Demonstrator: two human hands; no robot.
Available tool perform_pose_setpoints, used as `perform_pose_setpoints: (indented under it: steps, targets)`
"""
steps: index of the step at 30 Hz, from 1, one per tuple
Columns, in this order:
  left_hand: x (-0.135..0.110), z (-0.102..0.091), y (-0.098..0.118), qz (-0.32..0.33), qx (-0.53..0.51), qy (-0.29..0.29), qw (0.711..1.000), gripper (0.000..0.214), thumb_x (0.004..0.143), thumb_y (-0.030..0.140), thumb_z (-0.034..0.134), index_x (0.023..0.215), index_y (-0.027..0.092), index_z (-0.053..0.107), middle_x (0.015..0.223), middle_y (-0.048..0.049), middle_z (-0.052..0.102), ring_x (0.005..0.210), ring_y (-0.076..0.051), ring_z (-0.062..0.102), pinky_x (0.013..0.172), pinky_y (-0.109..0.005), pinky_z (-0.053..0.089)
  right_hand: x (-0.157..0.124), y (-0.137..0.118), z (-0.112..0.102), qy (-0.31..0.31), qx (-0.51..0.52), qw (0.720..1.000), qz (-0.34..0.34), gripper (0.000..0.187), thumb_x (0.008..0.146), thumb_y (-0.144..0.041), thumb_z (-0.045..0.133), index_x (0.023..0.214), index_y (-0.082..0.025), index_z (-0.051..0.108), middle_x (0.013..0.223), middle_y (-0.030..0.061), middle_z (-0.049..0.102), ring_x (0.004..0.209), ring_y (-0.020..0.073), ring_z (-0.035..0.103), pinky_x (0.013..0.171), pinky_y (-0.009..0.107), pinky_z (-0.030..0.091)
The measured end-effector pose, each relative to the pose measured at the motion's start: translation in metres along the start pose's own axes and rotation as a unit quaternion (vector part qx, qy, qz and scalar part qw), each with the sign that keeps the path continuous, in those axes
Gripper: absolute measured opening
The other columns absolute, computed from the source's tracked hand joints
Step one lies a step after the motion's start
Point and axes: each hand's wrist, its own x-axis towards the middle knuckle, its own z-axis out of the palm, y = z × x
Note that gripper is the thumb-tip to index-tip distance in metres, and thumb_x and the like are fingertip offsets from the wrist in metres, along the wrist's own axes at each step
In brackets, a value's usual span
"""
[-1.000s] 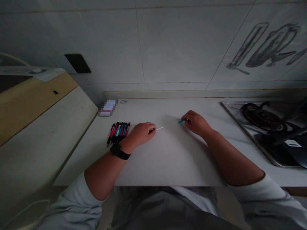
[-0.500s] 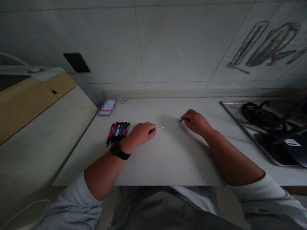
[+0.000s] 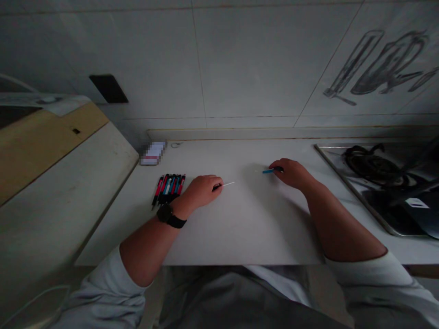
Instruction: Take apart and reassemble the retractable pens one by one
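My left hand (image 3: pixel 202 190) rests on the white counter (image 3: pixel 240 219), fingers curled round a thin white refill (image 3: pixel 228 184) whose tip sticks out to the right. A black watch sits on that wrist. My right hand (image 3: pixel 291 172) lies farther right, pinching a blue pen barrel (image 3: pixel 268 171) that points left. Several red, blue and black pens (image 3: pixel 168 187) lie side by side just left of my left hand.
A small white box (image 3: pixel 152 153) lies at the back left of the counter. A gas hob (image 3: pixel 380 176) with a black burner is sunk in at the right. A lower wood-topped surface (image 3: pixel 44 151) adjoins on the left. A tiled wall stands behind.
My right hand has slid a little to the right with the blue pen barrel, which now shows more of its length. My left hand has stayed still.
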Motion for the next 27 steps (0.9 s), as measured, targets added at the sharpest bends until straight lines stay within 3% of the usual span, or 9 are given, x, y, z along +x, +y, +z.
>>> perform_pose_setpoints:
  steps: [3, 6, 10, 17, 22, 27]
  targets:
    - [0.000, 0.000, 0.000, 0.002, -0.002, 0.000, 1.000, 0.014, 0.096, 0.023, 0.057, 0.087, 0.020, 0.067, 0.084, -0.0029, 0.067, 0.075, -0.017, 0.057, 0.068, -0.030, 0.035, 0.001, 0.005, 0.003, -0.041, -0.024, 0.999, 0.004, 0.031, 0.088, -0.016, 0.059, 0.109, -0.024, 0.079, 0.106, 0.0077, 0.076, 0.094, 0.0244, 0.070, 0.087, 0.033, 0.052]
    - [-0.001, 0.001, -0.001, 0.002, -0.001, 0.001, 1.000, 0.014, 0.097, 0.023, 0.056, 0.089, 0.020, 0.067, 0.085, -0.0029, 0.068, 0.076, -0.017, 0.058, 0.068, -0.030, 0.036, 0.001, 0.005, 0.005, -0.044, -0.032, 0.999, -0.001, 0.034, 0.086, -0.010, 0.058, 0.110, -0.023, 0.079, 0.109, 0.0091, 0.075, 0.100, 0.0253, 0.069, 0.091, 0.033, 0.052]
    - [-0.001, 0.002, -0.002, 0.004, 0.003, 0.001, 1.000, 0.015, 0.097, 0.025, 0.056, 0.090, 0.020, 0.068, 0.086, -0.0033, 0.069, 0.078, -0.018, 0.059, 0.070, -0.030, 0.039, 0.002, 0.003, 0.008, -0.013, -0.006, 0.999, -0.032, 0.032, 0.086, -0.010, 0.058, 0.108, -0.021, 0.078, 0.111, 0.0101, 0.074, 0.106, 0.0244, 0.068, 0.100, 0.034, 0.050]
    - [0.000, 0.000, 0.003, 0.000, 0.015, -0.003, 1.000, 0.015, 0.097, 0.025, 0.057, 0.089, 0.021, 0.069, 0.087, -0.0033, 0.070, 0.077, -0.018, 0.060, 0.070, -0.030, 0.039, 0.010, -0.026, 0.026, 0.049, 0.018, 0.995, -0.080, 0.024, 0.094, -0.030, 0.062, 0.110, -0.021, 0.078, 0.113, 0.0112, 0.073, 0.103, 0.0253, 0.067, 0.102, 0.040, 0.050]
    - [0.000, -0.002, 0.005, -0.003, 0.013, -0.006, 1.000, 0.015, 0.097, 0.024, 0.057, 0.090, 0.020, 0.070, 0.086, -0.0038, 0.069, 0.077, -0.018, 0.060, 0.070, -0.030, 0.039, 0.017, -0.039, 0.035, 0.040, 0.019, 0.996, -0.082, 0.021, 0.094, -0.024, 0.060, 0.102, -0.022, 0.079, 0.107, 0.0097, 0.074, 0.097, 0.0239, 0.066, 0.096, 0.038, 0.051]
    - [0.000, -0.001, 0.005, -0.005, 0.023, -0.006, 1.000, 0.016, 0.098, 0.025, 0.057, 0.090, 0.020, 0.070, 0.086, -0.0037, 0.070, 0.077, -0.018, 0.060, 0.069, -0.031, 0.038, 0.018, -0.040, 0.037, 0.021, 0.047, 0.988, -0.143, 0.029, 0.092, -0.012, 0.055, 0.102, -0.024, 0.080, 0.105, 0.0082, 0.074, 0.099, 0.0223, 0.066, 0.096, 0.037, 0.049]
